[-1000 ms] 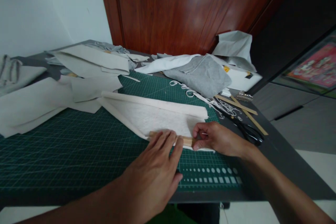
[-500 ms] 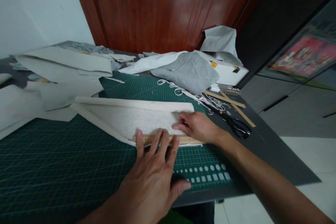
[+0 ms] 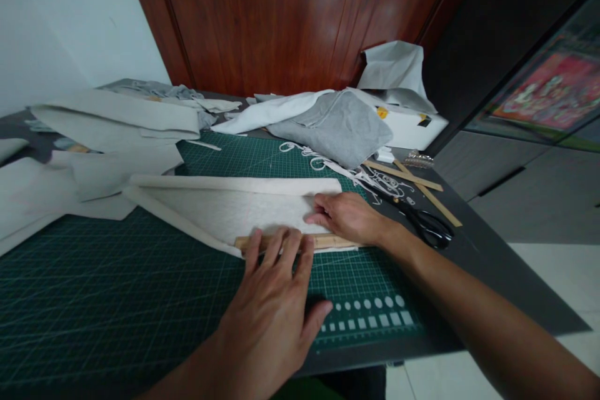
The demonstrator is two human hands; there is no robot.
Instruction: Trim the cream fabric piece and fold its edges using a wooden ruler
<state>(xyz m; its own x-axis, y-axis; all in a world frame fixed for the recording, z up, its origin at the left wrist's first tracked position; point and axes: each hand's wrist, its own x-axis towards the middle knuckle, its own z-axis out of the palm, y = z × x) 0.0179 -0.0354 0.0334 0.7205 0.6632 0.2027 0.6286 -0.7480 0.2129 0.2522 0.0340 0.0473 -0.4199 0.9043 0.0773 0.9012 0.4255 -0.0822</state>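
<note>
A cream cloth piece (image 3: 220, 207) with folded long edges lies across the green cutting mat (image 3: 154, 300). Along its near edge rests a wooden ruler (image 3: 328, 241). My left hand (image 3: 272, 300) lies over the ruler, its fingers spread and their tips on the wood, with the thumb out over the mat. At the cloth's right end is my right hand (image 3: 351, 215), fingers curled and thumb drawn in, close above the ruler's right part. Whatever sits inside those curled fingers is hidden.
Black-handled scissors (image 3: 429, 228), two crossed wooden strips (image 3: 426, 190) and tangled white cord (image 3: 384, 184) lie to the right. Grey cloth (image 3: 342, 128) and a white box (image 3: 412, 131) stand behind. Pale cloth pieces (image 3: 117, 119) pile up at left.
The cloth, the ruler and both hands sit slightly farther left and away from me. Both hands keep the same shape. The view has shifted a little.
</note>
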